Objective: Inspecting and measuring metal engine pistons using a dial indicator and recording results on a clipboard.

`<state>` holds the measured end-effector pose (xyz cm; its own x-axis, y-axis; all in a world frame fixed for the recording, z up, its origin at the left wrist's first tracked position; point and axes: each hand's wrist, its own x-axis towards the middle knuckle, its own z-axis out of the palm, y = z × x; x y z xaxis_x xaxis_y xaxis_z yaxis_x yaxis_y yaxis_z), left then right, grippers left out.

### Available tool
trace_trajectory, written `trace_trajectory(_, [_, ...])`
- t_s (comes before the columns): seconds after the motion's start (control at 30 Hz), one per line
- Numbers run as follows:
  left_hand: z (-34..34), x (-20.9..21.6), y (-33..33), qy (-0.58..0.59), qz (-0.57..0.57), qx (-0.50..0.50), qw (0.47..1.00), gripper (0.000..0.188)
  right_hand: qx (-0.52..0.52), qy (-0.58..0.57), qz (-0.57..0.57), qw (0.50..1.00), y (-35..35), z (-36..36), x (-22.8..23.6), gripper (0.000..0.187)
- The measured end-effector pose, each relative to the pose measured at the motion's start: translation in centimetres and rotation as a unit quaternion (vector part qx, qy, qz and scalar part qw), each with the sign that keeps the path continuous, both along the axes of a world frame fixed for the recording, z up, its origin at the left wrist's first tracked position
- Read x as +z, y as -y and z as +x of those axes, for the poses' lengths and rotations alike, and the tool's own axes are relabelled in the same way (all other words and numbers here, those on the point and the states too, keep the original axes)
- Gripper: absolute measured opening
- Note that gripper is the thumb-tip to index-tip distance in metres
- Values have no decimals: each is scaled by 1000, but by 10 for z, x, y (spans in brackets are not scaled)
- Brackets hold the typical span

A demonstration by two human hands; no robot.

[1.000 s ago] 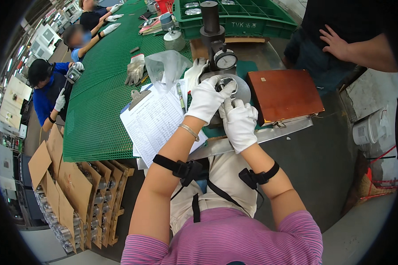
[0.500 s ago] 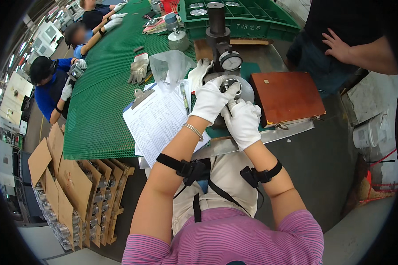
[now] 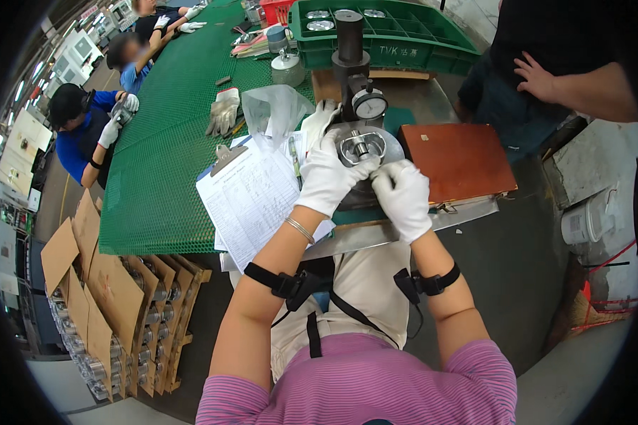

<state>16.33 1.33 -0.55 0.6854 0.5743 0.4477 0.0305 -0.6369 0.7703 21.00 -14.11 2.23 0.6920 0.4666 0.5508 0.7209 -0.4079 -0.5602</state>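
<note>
A shiny, hollow round metal part (image 3: 362, 146), open side up with a short shaft-like piece inside, rests on the round grey plate (image 3: 393, 147) of a gauge stand. My left hand (image 3: 329, 176), in a white glove, grips it from the left, with the thumb along its front edge. Just to the right, my gloved right hand (image 3: 404, 198) is closed, fingertips pinched together close to the left thumb; what they hold, if anything, is hidden. Behind the part stands the dark column (image 3: 349, 42) of the stand, carrying a dial gauge (image 3: 369, 105).
A brown wooden case (image 3: 455, 161) lies right of the stand. Left are a clipboard with papers (image 3: 252, 191), a clear plastic bag (image 3: 273, 113) and spare gloves (image 3: 223, 112). A green divided crate (image 3: 404, 51) stands behind. One person stands at right; several work along the table's far left.
My right hand has drawn back from the part, moving right and nearer to me, its fingers now curled. The part has shifted slightly left and its inside now shows more.
</note>
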Motion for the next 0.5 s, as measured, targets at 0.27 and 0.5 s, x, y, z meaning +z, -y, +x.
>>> trace_trajectory(0.27, [15,-4,-11,-53,-60,-90,993,74,-23,-268,57,962,-16,34,8,47])
trace_trajectory(0.5, [22,-3,-19,-28,78,-91,992,68,-37,-294,77,952,-20,39,-10,48])
